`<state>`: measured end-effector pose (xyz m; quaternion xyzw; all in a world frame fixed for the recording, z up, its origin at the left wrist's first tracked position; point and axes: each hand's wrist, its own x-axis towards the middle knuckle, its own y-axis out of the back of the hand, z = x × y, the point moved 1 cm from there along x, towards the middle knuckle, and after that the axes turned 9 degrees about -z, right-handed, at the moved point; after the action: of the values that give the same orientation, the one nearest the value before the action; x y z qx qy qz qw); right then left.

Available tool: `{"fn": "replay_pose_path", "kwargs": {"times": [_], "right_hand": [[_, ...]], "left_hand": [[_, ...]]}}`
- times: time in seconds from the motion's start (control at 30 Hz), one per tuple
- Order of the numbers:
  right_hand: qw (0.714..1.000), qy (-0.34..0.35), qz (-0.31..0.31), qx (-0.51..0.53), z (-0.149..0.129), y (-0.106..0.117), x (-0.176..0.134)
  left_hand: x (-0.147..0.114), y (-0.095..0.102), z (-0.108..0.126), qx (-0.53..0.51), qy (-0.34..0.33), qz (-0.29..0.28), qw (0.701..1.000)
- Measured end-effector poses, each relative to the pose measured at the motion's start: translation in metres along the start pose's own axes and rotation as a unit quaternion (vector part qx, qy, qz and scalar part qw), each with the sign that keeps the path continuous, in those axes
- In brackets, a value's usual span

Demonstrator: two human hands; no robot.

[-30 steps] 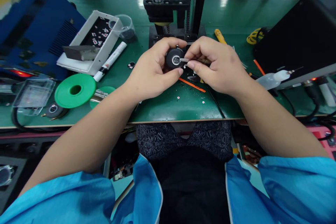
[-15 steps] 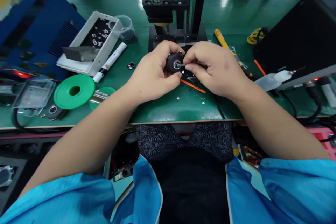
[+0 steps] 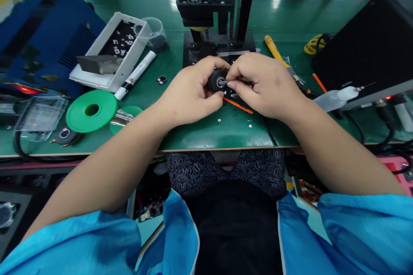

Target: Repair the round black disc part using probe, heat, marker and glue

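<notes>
Between its thumb and fingers, my left hand (image 3: 195, 90) grips a small black round part (image 3: 215, 80) with a silvery ring at its centre. My right hand (image 3: 264, 84) is closed in a pinch on a thin grey tool (image 3: 223, 82), whose tip meets the centre of the round part. Most of the tool is hidden by the fingers. Just below the hands, an orange stick (image 3: 238, 105) lies on the green bench top (image 3: 206, 133), with a few tiny white pieces near it. A black press stand (image 3: 206, 10) rises right behind both hands.
At left are a white tray (image 3: 129, 66) of small parts, a marker (image 3: 135, 75), a clear cup (image 3: 155, 32), a green solder spool (image 3: 77, 114) and another round part (image 3: 66, 136). Yellow-handled cutters (image 3: 274, 51), a dispensing bottle (image 3: 335, 98) and a black box (image 3: 364, 43) stand at right.
The black round part has shifted slightly right and turned a little in my left hand. My right hand stays nearly in place, the tool's tip still at the part's centre.
</notes>
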<state>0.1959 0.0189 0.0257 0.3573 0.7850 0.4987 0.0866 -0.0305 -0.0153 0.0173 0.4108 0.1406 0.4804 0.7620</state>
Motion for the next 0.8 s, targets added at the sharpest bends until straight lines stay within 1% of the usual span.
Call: {"fn": "replay_pose_path", "kwargs": {"times": [0.17,0.33,0.5,0.7,0.8], "right_hand": [[1.000,0.003,-0.001,0.000,0.0018,-0.0010,-0.0013],[1.000,0.010,-0.007,-0.010,-0.0002,-0.0017,-0.0028],[0.999,0.008,-0.013,-0.043,-0.0046,-0.0028,-0.0030],[1.000,0.001,0.010,-0.028,-0.0039,-0.0064,-0.0019],[1.000,-0.001,0.014,-0.020,-0.0004,-0.0090,-0.0015]], "left_hand": [[0.0000,0.0006,-0.0001,0.023,-0.017,-0.007,1.000],[-0.0011,-0.0014,-0.0026,0.032,-0.014,-0.040,0.999],[-0.0010,-0.0047,-0.0037,0.055,-0.001,-0.038,0.998],[-0.0013,-0.0068,0.0011,0.067,-0.007,-0.035,0.997],[-0.0017,-0.0087,0.0018,0.094,-0.001,-0.046,0.994]]}}
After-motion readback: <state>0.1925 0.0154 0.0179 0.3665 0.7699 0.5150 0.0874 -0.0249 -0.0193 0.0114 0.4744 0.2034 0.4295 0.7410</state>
